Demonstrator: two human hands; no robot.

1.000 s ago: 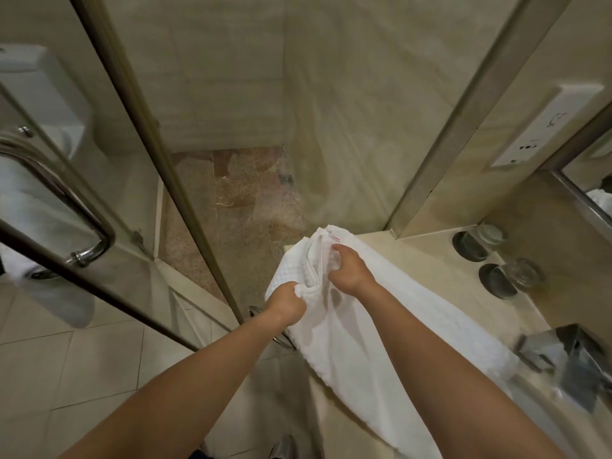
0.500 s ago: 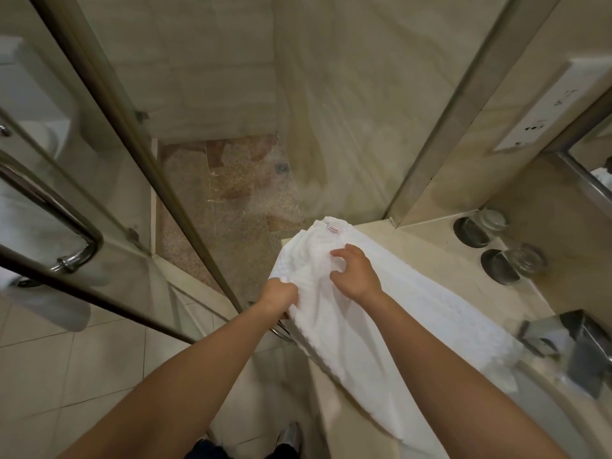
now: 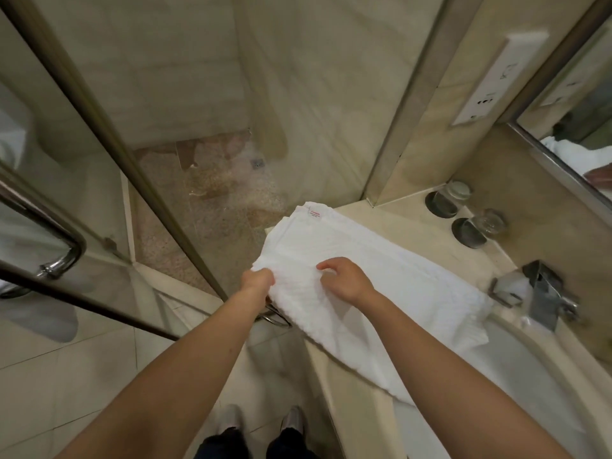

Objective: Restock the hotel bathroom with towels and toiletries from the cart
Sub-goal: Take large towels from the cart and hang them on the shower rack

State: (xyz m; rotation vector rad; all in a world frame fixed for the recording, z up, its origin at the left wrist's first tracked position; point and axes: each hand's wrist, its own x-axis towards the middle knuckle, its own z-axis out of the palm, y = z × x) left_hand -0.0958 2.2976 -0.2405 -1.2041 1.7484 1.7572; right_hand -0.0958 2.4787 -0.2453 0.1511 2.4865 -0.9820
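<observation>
Now towel (image 3: 381, 256) is unbunched, flattened on table (image 3: 407, 223) under hands for folding; gripped by left hand (image 3: 256, 281), hold of right hand (image 3: 346, 281) unclear.

Bare forearms (image 3: 198, 356), dark trousers (image 3: 220, 443) (barely in view), greyish shoes (image 3: 228, 416).

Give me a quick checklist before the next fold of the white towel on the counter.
1. Left hand grips the towel edge: ok.
2. Right hand pinching fabric: cannot tell; curled fingers rest on it.
3. Towel fully on the counter: not ok; it overhangs the front edge.
4. Far glass and near glass apart from towel: ok.
5. Faucet apart from towel end: cannot tell.
</observation>
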